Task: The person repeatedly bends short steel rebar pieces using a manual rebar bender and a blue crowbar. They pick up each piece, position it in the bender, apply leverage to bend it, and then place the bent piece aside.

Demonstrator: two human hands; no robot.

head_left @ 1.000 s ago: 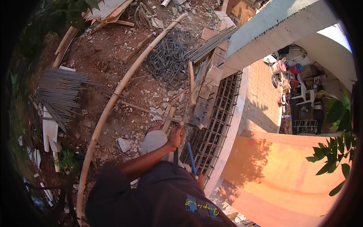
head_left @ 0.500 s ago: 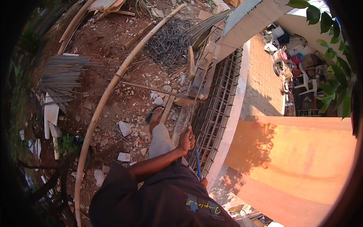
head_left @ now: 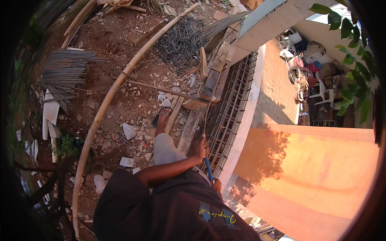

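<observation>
My left hand (head_left: 198, 148) is closed around a thin rod (head_left: 207, 114) that runs up from the fist toward the wooden boards. A blue bar-like handle (head_left: 208, 168) slants from below this fist to my right hand (head_left: 217, 185), whose fingers wrap its lower end. Whether rod and blue handle are one piece, I cannot tell; the left fist hides where they meet. Just right of both hands lies a long cage of steel reinforcing bars (head_left: 231, 116). My right forearm is mostly hidden by my dark shirt.
A bamboo pole (head_left: 105, 105) curves over rubble on the left. Steel rods (head_left: 66, 68) and bent steel ties (head_left: 181, 40) lie in piles. Wooden boards (head_left: 217, 76) stand by a concrete beam (head_left: 267, 28). Orange panels (head_left: 313, 160) are at right, beside a pale ledge (head_left: 245, 132).
The view has shifted slightly. The left fist stays around the rod, a little blurred now. More of the right hand shows at the lower end of the blue handle.
</observation>
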